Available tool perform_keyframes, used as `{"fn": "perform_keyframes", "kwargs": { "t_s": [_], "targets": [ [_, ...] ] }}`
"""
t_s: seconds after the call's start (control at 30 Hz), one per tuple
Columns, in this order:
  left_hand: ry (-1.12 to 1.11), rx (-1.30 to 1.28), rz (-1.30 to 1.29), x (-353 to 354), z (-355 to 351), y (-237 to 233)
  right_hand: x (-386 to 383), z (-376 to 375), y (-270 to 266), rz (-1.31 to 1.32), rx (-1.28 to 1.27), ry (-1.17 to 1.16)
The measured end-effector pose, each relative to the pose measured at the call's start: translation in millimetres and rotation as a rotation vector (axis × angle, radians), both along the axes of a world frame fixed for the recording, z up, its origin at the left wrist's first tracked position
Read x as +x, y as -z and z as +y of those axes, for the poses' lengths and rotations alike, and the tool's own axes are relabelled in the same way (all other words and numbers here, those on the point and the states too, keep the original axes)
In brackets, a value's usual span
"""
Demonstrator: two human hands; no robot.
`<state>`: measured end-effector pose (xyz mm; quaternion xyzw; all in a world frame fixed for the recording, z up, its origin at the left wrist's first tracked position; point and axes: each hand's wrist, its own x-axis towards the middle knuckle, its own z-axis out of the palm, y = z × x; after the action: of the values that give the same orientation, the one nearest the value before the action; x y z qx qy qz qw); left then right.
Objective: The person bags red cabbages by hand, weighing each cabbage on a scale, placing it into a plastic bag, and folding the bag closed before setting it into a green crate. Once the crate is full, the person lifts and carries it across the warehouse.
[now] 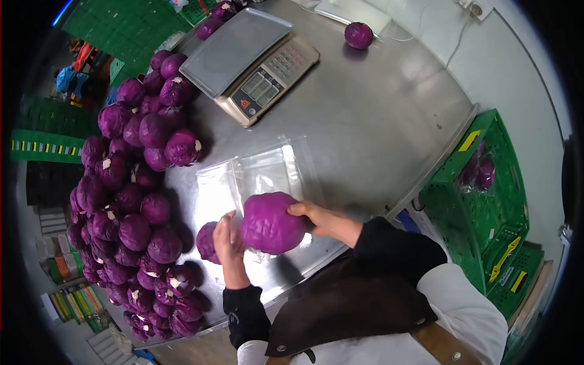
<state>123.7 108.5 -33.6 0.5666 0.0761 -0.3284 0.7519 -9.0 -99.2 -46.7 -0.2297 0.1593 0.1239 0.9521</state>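
A large red cabbage [272, 224] is up in front of me, over the near part of the metal table. My right hand [311, 218] grips it from the right, thumb on top. My left hand [229, 241] stands upright at the cabbage's left side, fingers extended and partly hidden. Just left of that hand is a smaller red cabbage [207, 243], which the hand overlaps in this view. Beyond the held cabbage, clear plastic bags [267, 167] lie flat on the table.
A big heap of red cabbages [131, 231] covers the table's left side. A digital scale [252, 91] stands at the back, with a lone cabbage [359, 35] farther right. On the right, a green crate [447, 234] contains bagged cabbage [485, 173].
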Motion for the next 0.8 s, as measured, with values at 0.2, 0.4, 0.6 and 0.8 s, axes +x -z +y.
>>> {"fn": "perform_keyframes", "kwargs": {
  "t_s": [0.2, 0.4, 0.6, 0.8],
  "targets": [
    [0.181, 0.639, -0.965, -62.4, -64.5, -64.6, -17.9, 8.0, -28.2, 0.111, -0.448, 0.245],
    [-0.041, 0.538, -0.847, -39.1, -41.1, -10.1, -45.4, -7.4, -14.2, 0.128, -0.973, 0.232],
    [0.049, 0.126, -0.296, -46.1, -57.1, -7.3, -90.3, -43.7, -18.4, -0.139, 0.099, 0.151],
    [0.108, -0.168, -0.111, -46.5, -50.1, 19.3, -26.4, -5.4, 17.8, -0.032, 0.122, -0.067]
  ]
}}
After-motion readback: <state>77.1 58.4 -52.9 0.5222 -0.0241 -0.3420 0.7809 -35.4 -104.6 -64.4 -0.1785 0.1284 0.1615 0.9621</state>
